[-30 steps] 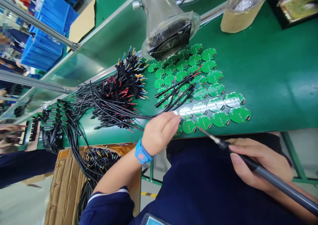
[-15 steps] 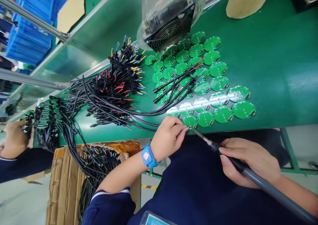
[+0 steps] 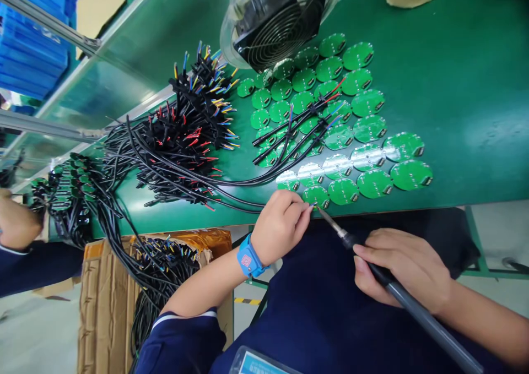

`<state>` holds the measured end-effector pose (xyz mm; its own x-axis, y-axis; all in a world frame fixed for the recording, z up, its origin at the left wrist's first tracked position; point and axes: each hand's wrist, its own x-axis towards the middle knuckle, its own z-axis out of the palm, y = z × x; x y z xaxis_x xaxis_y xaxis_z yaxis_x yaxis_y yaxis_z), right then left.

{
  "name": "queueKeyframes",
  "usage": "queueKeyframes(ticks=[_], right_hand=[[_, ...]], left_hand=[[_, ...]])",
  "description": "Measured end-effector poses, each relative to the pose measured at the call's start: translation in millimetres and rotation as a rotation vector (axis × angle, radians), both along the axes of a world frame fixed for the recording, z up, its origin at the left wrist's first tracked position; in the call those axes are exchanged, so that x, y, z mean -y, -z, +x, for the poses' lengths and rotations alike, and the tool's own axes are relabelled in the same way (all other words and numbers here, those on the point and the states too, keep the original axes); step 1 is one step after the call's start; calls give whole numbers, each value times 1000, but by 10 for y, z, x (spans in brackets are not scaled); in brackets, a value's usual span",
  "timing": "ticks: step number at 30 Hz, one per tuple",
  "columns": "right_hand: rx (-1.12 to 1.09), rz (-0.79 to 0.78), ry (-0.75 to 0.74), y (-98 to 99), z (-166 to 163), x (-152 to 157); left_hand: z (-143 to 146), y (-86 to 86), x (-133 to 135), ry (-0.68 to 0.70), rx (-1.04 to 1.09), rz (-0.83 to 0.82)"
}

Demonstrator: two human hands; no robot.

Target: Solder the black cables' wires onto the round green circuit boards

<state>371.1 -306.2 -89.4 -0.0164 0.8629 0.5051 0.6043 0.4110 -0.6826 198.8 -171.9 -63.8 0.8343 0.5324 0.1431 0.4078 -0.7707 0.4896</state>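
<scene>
My right hand (image 3: 407, 266) is wrapped round a soldering iron (image 3: 382, 275), its metal tip pointing up and left. The tip is close to the lower edge of a round green circuit board (image 3: 316, 195) at the table's front edge; I cannot tell whether they touch. Beside it, my left hand (image 3: 285, 217) is closed in a pinch, with a small bluish wire end showing at the fingertips. A black cable (image 3: 243, 202) runs from the left into this hand. A blue wrist strap (image 3: 250, 258) sits on my left wrist. More round boards (image 3: 374, 183) lie in rows, several cables (image 3: 306, 123) across them.
A fan (image 3: 281, 32) in a clear plastic hood stands behind the boards. Left lies a big heap of black cables (image 3: 177, 153) with coloured wire ends. A cardboard box (image 3: 103, 308) with more cables stands below the table edge. At far left is another person's hand (image 3: 16, 220).
The view has shifted slightly. The soldering iron and my right hand have moved a little left. At my left fingertips a bluish wire end now shows more plainly.
</scene>
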Motion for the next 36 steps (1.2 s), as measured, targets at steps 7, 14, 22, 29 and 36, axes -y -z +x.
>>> queueKeyframes(ticks=[7,14,22,29,36], right_hand=[[-58,-196,105,-89,68,58],[55,-124,86,-122,90,-8],[99,-137,54,-169,52,-85],[119,-80,78,-234,134,-64],[-20,-213,161,-200,146,11]], left_hand=[[-16,10,-3,32,-17,37],[4,40,10,87,18,176],[32,84,30,58,40,177],[-92,66,44,52,10,168],[-113,64,36,57,12,150]])
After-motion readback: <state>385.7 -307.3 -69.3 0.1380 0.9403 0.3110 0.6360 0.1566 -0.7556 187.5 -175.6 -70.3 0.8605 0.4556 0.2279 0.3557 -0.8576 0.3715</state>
